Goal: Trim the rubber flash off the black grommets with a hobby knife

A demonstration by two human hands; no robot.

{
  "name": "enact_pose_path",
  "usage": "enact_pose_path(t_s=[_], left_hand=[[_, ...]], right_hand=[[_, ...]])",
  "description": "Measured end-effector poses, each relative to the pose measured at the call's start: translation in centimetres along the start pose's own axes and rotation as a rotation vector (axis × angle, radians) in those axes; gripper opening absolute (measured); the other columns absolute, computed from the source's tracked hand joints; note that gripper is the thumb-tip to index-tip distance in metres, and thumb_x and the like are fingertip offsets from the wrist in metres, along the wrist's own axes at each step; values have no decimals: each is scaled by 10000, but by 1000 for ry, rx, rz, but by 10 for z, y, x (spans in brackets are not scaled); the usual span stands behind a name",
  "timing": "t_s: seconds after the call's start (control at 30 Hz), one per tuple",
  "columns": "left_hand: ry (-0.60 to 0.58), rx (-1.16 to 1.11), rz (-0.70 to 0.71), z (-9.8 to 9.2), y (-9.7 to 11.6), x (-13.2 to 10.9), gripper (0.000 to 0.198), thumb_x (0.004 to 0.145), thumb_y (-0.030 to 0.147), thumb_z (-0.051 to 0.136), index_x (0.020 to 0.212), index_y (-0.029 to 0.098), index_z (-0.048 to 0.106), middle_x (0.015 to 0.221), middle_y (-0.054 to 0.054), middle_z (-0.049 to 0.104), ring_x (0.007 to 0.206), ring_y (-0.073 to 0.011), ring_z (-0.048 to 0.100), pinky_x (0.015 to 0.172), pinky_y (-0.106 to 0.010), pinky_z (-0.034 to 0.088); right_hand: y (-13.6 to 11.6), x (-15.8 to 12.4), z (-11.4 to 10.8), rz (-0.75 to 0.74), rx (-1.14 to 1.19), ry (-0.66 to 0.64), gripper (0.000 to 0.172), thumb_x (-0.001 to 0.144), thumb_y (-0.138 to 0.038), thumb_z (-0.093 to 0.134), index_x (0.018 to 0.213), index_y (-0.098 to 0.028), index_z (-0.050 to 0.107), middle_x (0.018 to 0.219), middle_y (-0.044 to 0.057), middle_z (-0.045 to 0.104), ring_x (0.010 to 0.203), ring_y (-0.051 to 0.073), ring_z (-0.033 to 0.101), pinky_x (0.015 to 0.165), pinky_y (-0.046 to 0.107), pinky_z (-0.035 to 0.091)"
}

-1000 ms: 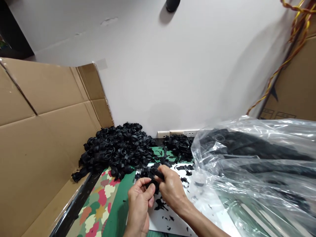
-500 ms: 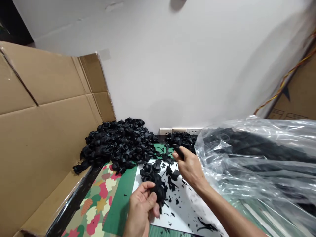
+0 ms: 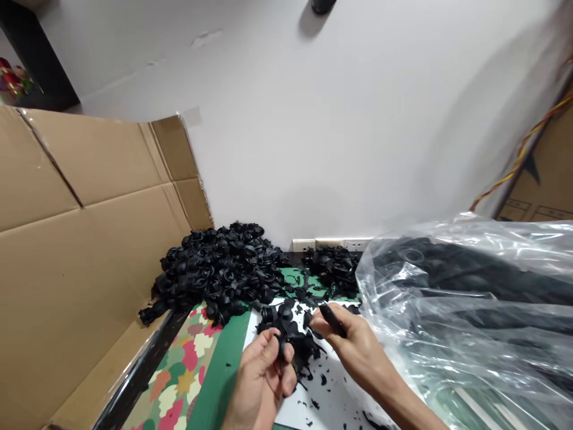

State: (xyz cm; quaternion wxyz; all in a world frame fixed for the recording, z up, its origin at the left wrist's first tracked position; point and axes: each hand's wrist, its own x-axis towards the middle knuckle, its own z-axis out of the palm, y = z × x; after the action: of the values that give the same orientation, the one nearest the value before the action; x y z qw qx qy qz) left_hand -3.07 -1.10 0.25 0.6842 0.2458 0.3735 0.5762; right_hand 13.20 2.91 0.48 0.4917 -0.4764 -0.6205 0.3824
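My left hand (image 3: pixel 262 376) is closed, thumb and fingers pinching a small black rubber part (image 3: pixel 282 346) over the white sheet (image 3: pixel 289 412). My right hand (image 3: pixel 360 346), to the right of it and apart, is wrapped round a slim black-handled tool (image 3: pixel 332 319). The tool's working end is too small to make out. Under and beyond the left hand lies a cluster of black rubber pieces (image 3: pixel 304 349), partly hidden by the fingers. Thin black trimmings (image 3: pixel 323 380) are scattered across the sheet.
A large heap of ribbed black rubber parts (image 3: pixel 224 269) rests at the back left, beside a cardboard wall (image 3: pixel 120 221). Black scraps (image 3: pixel 333 269) are piled below wall sockets (image 3: pixel 356 245). A clear plastic bag (image 3: pixel 447 310) with dark contents fills the right side.
My right hand has come down toward me with the tool. The left fingers have turned and curled more around the small part. The view has tilted slightly up.
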Motion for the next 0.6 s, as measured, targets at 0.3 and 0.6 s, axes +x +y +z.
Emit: enact_pose_path(t_s=[0.3,0.6], left_hand=[[-92,219,24,24,11,6,516,788,627,484,686,130,576,626,-62,691,271,-91,517,307,-182,319],[-108,450,66,34,4,10,578,807,661,394,927,134,598,328,29,508,241,-73,370,272,-150,287]], right_hand=[[-14,-9,-2,-159,168,-49,214,746,-206,546,913,-222,679,1094,92,645,1035,241,586,880,361,462],[-15,-10,8,-163,231,-39,133,713,-110,494,652,-195,577,900,78,656,843,206,619,760,324,467]])
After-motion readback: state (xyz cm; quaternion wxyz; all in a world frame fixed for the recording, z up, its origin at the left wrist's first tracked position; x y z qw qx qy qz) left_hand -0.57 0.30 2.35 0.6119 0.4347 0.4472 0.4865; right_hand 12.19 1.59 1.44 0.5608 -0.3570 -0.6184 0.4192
